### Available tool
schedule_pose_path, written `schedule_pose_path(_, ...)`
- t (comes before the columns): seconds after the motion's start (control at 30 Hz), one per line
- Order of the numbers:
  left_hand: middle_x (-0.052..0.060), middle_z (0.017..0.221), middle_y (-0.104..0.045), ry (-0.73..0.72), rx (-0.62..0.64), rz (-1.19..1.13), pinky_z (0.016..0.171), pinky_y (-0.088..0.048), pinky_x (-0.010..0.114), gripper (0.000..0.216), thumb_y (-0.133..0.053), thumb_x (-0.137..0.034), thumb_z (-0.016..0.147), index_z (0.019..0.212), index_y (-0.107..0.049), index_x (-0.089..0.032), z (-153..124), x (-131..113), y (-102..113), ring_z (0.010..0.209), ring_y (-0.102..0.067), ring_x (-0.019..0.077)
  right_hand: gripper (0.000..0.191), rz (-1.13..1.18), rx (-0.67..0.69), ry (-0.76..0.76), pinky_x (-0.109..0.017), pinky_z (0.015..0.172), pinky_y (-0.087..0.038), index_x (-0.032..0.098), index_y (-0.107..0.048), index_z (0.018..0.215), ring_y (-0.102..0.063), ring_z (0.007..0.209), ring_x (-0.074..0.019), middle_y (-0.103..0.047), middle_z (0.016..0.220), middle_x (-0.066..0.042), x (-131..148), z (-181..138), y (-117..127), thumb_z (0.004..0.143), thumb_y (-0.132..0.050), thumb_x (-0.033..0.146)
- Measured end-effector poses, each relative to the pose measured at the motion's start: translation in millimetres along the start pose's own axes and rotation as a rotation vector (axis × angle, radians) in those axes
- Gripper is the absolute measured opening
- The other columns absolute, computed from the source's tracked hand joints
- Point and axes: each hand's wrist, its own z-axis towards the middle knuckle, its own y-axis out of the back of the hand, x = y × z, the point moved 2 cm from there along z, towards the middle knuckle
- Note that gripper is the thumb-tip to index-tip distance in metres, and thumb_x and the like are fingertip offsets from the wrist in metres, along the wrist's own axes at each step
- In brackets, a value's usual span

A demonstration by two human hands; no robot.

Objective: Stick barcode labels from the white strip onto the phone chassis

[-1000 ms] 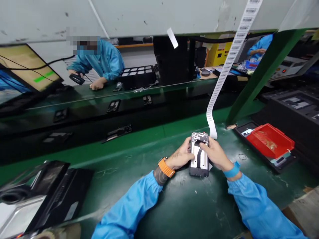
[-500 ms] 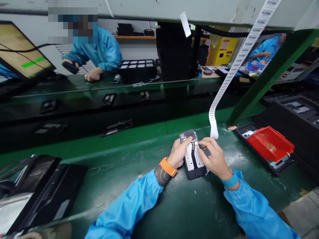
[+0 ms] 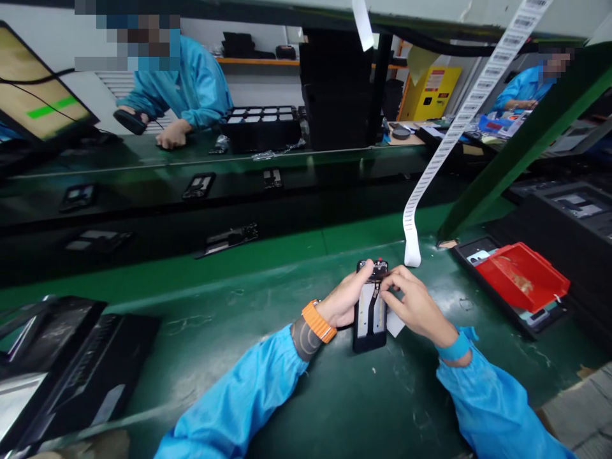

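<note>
An opened smartphone [image 3: 366,308] with its back off shows circuitry at the top, pale panels and a black ribbon strip down its middle. My left hand [image 3: 347,298] is closed around its left side, thumb laid over the upper end. At the phone's upper right edge, the fingertips of my right hand [image 3: 412,299] are pinched together; what they hold, if anything, is too small to make out. A white paper piece [image 3: 395,324] shows below my right hand, beside the phone. A hanging strip of barcode labels [image 3: 412,245] ends just beyond my right fingers.
To the right, a red bin [image 3: 528,275] rests on a black tray [image 3: 482,245] with phone parts. A dark channel across the bench holds several opened phones, one a phone [image 3: 232,239]. Black equipment [image 3: 119,370] stands left. A green post [image 3: 507,153] slants upward; a co-worker [image 3: 191,83] holds a scanner.
The phone is turned straighter and tilted differently, its top end now showing dark circuitry. Both hands stay on it, the right fingers still at its upper right edge. The view has shifted slightly.
</note>
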Motion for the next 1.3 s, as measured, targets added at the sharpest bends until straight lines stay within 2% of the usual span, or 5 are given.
schedule_pose_path(0.2, 0.013, 0.084, -0.07, 0.016, 0.065, -0.144, 0.066, -0.053, 0.035, 0.086, -0.034, -0.089, 0.077, 0.1, -0.067, -0.012, 3, -4, 1, 0.072, -0.067, 0.0244, 0.011, -0.002, 0.039, 0.037, -0.04, 0.089, -0.047, 0.021, -0.055, 0.084, -0.055, 0.101, -0.0237, -0.055, 0.101, -0.008, 13, -3, 5, 0.094, -0.05, 0.019)
schedule_pose_path(0.4, 0.007, 0.075, -0.066, -0.223, -0.205, -0.25, 0.06, -0.053, 0.034, 0.068, -0.037, -0.079, 0.084, 0.094, -0.063, -0.017, 3, -20, 8, 0.06, -0.062, 0.019, 0.011, 0.417, 0.037, 0.087, -0.032, 0.072, -0.052, 0.023, -0.05, 0.083, -0.062, 0.081, -0.0182, -0.064, 0.087, -0.005, 31, -12, 16, 0.094, -0.052, 0.022)
schedule_pose_path(0.57, 0.008, 0.073, -0.066, -0.042, -0.058, -0.132, 0.06, -0.052, 0.03, 0.072, -0.041, -0.082, 0.08, 0.09, -0.065, -0.015, 2, 0, -6, 0.066, -0.065, 0.0205, 0.01, 0.178, -0.241, 0.035, -0.028, 0.062, -0.049, 0.023, -0.054, 0.083, -0.059, 0.065, -0.0154, -0.062, 0.075, -0.001, 31, -10, -9, 0.091, -0.052, 0.017)
schedule_pose_path(0.8, 0.005, 0.073, -0.065, -0.085, -0.13, -0.128, 0.067, -0.053, 0.028, 0.065, -0.055, -0.081, 0.074, 0.081, -0.061, -0.016, -3, 10, -18, 0.076, -0.067, 0.021, 0.02, 0.055, -0.201, 0.146, -0.033, 0.077, -0.054, 0.023, -0.065, 0.103, -0.064, 0.084, -0.0198, -0.066, 0.094, -0.007, 31, -8, -23, 0.094, -0.049, 0.017)
schedule_pose_path(1.3, 0.001, 0.063, -0.058, -0.117, -0.138, -0.055, 0.058, -0.048, 0.025, 0.063, -0.055, -0.08, 0.075, 0.073, -0.058, -0.016, -4, 12, -17, 0.064, -0.063, 0.0168, 0.012, 0.18, -0.144, 0.073, -0.027, 0.061, -0.048, 0.022, -0.066, 0.088, -0.06, 0.07, -0.0157, -0.061, 0.08, -0.003, 30, -8, -18, 0.091, -0.055, 0.019)
